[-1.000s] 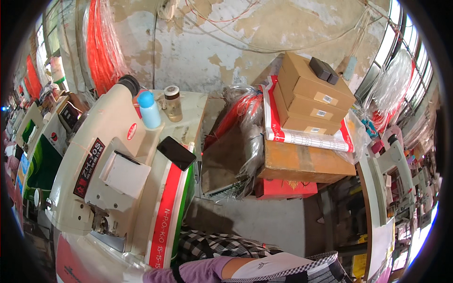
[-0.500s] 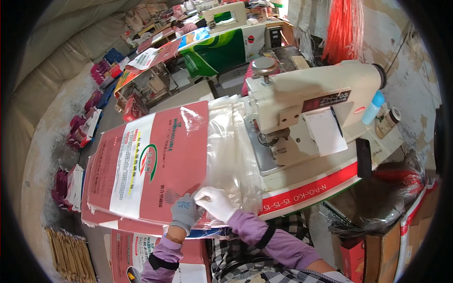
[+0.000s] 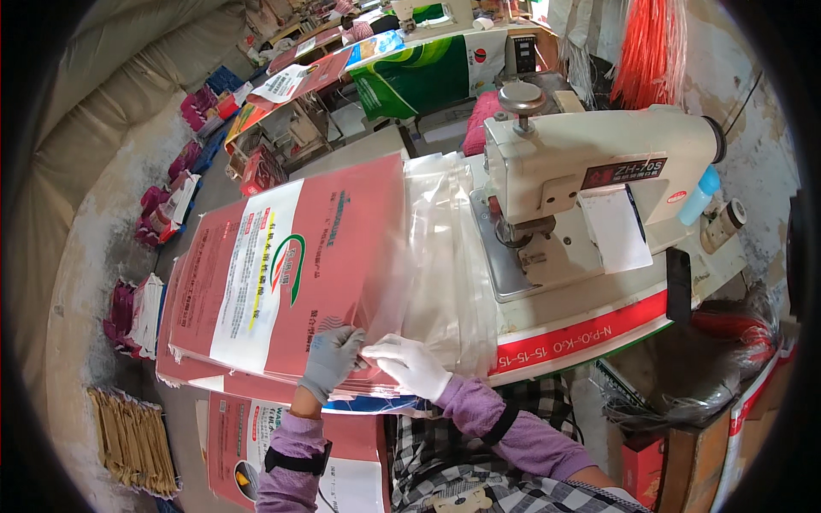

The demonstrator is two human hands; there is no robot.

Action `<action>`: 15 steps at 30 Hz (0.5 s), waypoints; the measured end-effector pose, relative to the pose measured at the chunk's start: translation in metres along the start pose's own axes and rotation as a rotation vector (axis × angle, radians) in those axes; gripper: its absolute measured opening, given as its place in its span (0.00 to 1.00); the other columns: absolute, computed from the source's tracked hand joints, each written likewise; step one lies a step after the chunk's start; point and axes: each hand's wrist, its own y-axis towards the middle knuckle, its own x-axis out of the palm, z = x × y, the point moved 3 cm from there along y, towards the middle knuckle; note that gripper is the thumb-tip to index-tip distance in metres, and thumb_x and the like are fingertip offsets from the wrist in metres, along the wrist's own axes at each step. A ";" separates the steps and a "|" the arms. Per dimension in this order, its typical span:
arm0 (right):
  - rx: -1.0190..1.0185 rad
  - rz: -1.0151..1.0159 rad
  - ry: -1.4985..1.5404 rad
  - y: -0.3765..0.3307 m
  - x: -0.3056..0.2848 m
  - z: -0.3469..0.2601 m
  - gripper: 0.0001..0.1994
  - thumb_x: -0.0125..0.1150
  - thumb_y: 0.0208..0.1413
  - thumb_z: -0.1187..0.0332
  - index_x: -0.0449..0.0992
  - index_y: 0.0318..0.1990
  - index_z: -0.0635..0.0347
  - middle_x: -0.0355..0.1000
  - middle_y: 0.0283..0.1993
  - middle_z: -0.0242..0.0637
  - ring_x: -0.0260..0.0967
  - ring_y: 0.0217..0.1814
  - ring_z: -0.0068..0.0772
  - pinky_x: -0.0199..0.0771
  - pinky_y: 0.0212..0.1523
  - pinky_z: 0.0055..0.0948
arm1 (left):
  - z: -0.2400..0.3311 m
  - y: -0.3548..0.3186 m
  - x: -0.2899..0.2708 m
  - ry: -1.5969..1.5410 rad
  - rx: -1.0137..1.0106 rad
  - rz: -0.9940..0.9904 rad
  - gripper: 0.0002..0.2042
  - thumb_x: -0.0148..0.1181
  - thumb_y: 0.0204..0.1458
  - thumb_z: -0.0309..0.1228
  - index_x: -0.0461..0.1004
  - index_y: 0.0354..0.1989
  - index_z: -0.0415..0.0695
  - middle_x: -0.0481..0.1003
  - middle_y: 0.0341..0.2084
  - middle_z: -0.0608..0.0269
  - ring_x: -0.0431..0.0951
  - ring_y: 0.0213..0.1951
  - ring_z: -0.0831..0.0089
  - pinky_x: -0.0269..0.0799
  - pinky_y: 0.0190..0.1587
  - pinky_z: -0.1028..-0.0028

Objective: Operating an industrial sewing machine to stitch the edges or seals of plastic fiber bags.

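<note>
A stack of red-and-white printed sacks (image 3: 231,274) lies before me, clear plastic liners (image 3: 445,265) sticking out of their right-hand ends. At the near right corner of the top sack, my left hand (image 3: 332,363), in a grey glove, is closed on the sack's edge. My right hand (image 3: 415,368), white-gloved, sits just right of it with fingers pressed together at the clear film by the sack's mouth. Its fingertips seem to pinch that film. Right of the liners stands a cream sewing machine (image 3: 590,171), its metal plate (image 3: 513,278) near their ends.
A black phone (image 3: 678,286) lies on the machine table's right edge, near a blue bottle (image 3: 703,192) and a thread spool (image 3: 727,222). More printed sacks (image 3: 231,453) lie below the stack. Folded bundles (image 3: 137,436) line the floor at left. Red strands (image 3: 650,60) hang behind the machine.
My hands have drawn slightly apart, and the film at the top sack's right edge is raised between them. The whole view has shifted, moving the scene a little rightward.
</note>
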 end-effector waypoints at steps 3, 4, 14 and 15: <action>-0.206 -0.017 -0.211 -0.001 0.004 -0.016 0.14 0.53 0.56 0.71 0.78 0.48 0.62 0.74 0.47 0.41 0.71 0.51 0.40 0.68 0.55 0.35 | -0.017 0.001 -0.003 -0.125 0.065 -0.030 0.19 0.52 0.62 0.41 0.76 0.32 0.35 0.74 0.17 0.65 0.77 0.21 0.77 0.70 0.23 0.76; -0.333 -0.053 -0.390 -0.003 0.008 -0.019 0.14 0.53 0.55 0.71 0.77 0.48 0.61 0.74 0.47 0.41 0.71 0.52 0.40 0.67 0.56 0.36 | -0.014 -0.001 -0.002 -0.029 0.133 -0.033 0.18 0.53 0.62 0.41 0.77 0.32 0.35 0.74 0.17 0.66 0.76 0.21 0.77 0.70 0.23 0.75; -0.155 -0.482 -0.780 -0.002 0.050 0.038 0.12 0.54 0.54 0.61 0.82 0.31 0.54 0.77 0.39 0.41 0.72 0.46 0.42 0.69 0.50 0.39 | -0.043 -0.193 -0.018 0.938 0.288 0.328 0.16 0.65 0.48 0.34 0.65 0.17 0.42 0.65 0.13 0.51 0.71 0.18 0.57 0.60 0.21 0.62; 0.127 -0.276 -0.587 -0.006 0.032 0.101 0.10 0.54 0.54 0.64 0.82 0.29 0.56 0.76 0.36 0.43 0.73 0.41 0.40 0.73 0.45 0.37 | -0.048 -0.213 -0.023 0.952 0.354 0.330 0.08 0.65 0.49 0.31 0.72 0.27 0.42 0.70 0.17 0.55 0.73 0.20 0.60 0.67 0.25 0.65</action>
